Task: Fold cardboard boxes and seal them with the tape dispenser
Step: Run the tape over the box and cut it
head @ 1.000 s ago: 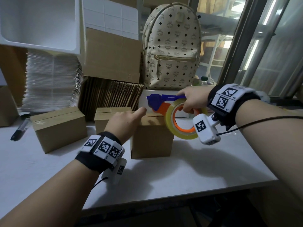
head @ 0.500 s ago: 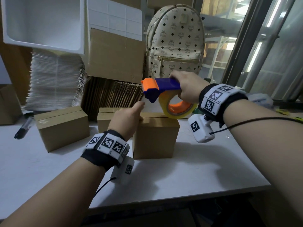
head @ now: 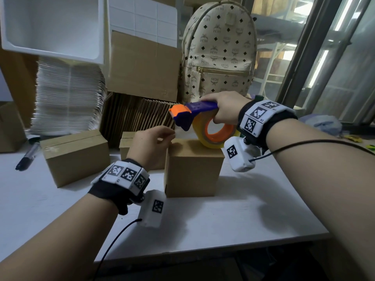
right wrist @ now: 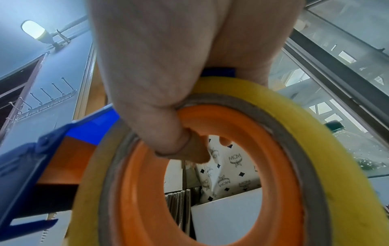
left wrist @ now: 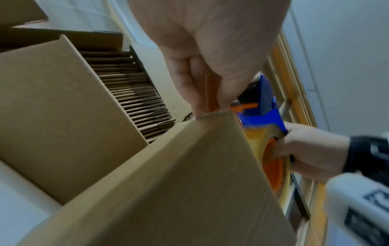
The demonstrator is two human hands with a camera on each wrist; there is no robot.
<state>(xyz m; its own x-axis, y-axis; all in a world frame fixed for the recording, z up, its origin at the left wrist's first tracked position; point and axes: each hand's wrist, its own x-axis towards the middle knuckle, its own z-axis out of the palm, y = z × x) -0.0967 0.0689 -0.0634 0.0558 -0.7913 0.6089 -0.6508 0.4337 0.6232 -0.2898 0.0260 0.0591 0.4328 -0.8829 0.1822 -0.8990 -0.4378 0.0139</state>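
Observation:
A small folded cardboard box (head: 192,171) stands in the middle of the white table (head: 243,216). My left hand (head: 154,142) is at its far left top corner, fingers gathered and touching the edge; in the left wrist view the fingertips (left wrist: 202,99) meet the box (left wrist: 179,183) corner. My right hand (head: 221,110) grips the blue and orange tape dispenser (head: 194,116) with its yellow roll just above the box top, nose pointing left. In the right wrist view my thumb hooks into the orange core of the tape roll (right wrist: 210,166).
Two more closed boxes (head: 75,157) (head: 129,142) sit to the left. Behind them are a row of flat cardboard blanks (head: 138,116), a white foam stack (head: 69,98) and a patterned backpack (head: 219,51). A marker (head: 28,155) lies far left. The table's front edge (head: 203,248) is near.
My right hand has lifted the dispenser off the box top and turned its orange nose up and left. My left index finger, stretched along the box top before, has drawn in with the other fingers.

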